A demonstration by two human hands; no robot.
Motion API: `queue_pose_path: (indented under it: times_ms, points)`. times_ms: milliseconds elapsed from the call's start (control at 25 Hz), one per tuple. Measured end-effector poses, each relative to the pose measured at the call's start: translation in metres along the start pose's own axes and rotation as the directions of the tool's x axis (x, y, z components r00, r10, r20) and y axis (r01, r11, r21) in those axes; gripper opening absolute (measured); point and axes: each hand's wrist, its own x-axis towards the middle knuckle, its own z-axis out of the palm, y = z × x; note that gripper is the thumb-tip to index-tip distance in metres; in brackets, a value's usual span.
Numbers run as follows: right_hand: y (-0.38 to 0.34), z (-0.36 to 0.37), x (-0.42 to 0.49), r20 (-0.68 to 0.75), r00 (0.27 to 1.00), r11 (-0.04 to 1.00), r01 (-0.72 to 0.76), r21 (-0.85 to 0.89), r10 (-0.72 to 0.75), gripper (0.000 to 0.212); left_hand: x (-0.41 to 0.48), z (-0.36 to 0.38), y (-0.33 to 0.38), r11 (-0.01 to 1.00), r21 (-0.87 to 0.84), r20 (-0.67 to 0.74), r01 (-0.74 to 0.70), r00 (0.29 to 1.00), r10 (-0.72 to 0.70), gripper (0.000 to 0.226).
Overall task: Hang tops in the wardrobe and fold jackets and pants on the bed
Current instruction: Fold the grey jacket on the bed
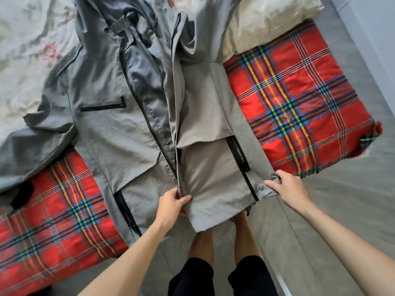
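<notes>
jacket (119, 129) top cropped above, pillow (267, 24) partly cropped

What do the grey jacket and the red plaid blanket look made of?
Grey jacket: probably thin synthetic shell, nylon or polyester; matte, fine crisp crinkles.
Red plaid blanket: woven cloth, fibre unclear; matte, coloured stripes woven through, frayed corner.

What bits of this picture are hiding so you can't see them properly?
Head view:
- The jacket top: cut off by the upper edge.
- Its sleeve end: runs off the left edge.
- Black thing on the plaid blanket: half under the sleeve, can't tell what.
- Feet: partly behind the jacket hem.
- Wardrobe: not in view.
</notes>
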Motion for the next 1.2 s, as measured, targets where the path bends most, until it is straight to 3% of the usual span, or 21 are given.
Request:
queue_pose_path:
  times_ms: [120,200,280,360,440,560,640,760,840,920,1000,1040,1120,1200]
  points:
    - [-0.017,-0.007,0.0,-0.013,0.998,0.99,-0.056,-0.131,0.055,0.036,0.006,0.001,0.004,0.945,0.326,-0.062,-0.012,0.998,0.034,0.01]
    - [-0.041,-0.019,-0.005,-0.154,0.988,0.983,-0.018,-0.184,-0.01,0.032,0.008,-0.004,0.013,0.885,0.465,-0.067,0.017,0.998,0.017,0.017]
    - [-0.072,-0.037,-0.002,-0.199,0.974,0.99,0.089,-0.114,-0.111,0.023,0.011,-0.016,0.029,0.862,0.506,-0.077,0.017,0.997,0.026,0.021]
    - [-0.109,-0.059,0.011,-0.097,0.969,0.974,0.228,-0.002,-0.227,0.009,0.012,-0.035,0.058,0.943,0.333,-0.103,-0.023,0.993,0.061,0.012]
    - [-0.151,-0.081,0.028,-0.029,0.935,0.933,0.355,0.051,-0.354,0.013,0.014,-0.055,0.099,0.997,0.042,-0.144,-0.067,0.987,0.072,0.005]
    - [-0.225,-0.11,0.06,-0.062,0.86,0.854,0.511,0.096,-0.507,0.024,0.038,-0.085,0.169,0.978,-0.057,-0.248,-0.201,0.952,0.181,0.013]
    - [-0.28,-0.127,0.096,-0.015,0.883,0.817,0.441,0.372,-0.47,0.027,0.062,-0.1,0.22,0.954,0.036,-0.328,-0.297,0.898,0.292,0.013]
    - [-0.357,-0.144,0.144,0.148,0.932,0.669,0.122,0.733,-0.332,0.022,0.094,-0.096,0.286,0.882,0.304,-0.45,-0.359,0.762,0.465,0.023]
    - [-0.39,-0.147,0.171,0.184,0.952,0.661,0.025,0.75,-0.245,0.023,0.11,-0.079,0.315,0.799,0.522,-0.433,-0.298,0.714,0.55,0.039]
    - [-0.41,-0.148,0.195,0.173,0.971,0.739,0.005,0.673,-0.165,0.018,0.129,-0.062,0.336,0.723,0.671,-0.398,-0.163,0.743,0.538,0.057]
    - [-0.418,-0.15,0.205,0.055,0.985,0.845,0.109,0.524,-0.162,0.011,0.145,-0.057,0.352,0.73,0.682,-0.433,-0.045,0.78,0.452,0.063]
    - [-0.423,-0.151,0.211,-0.046,0.966,0.878,0.252,0.406,-0.256,0.015,0.151,-0.06,0.362,0.764,0.646,-0.464,-0.003,0.793,0.395,0.06]
    - [-0.434,-0.156,0.208,-0.095,0.815,0.764,0.571,0.299,-0.572,0.015,0.16,-0.077,0.371,0.858,0.513,-0.52,-0.027,0.786,0.335,0.039]
    - [-0.439,-0.161,0.207,0.001,0.647,0.591,0.696,0.407,-0.762,0.014,0.165,-0.107,0.361,0.962,0.044,-0.552,-0.269,0.796,0.247,0.027]
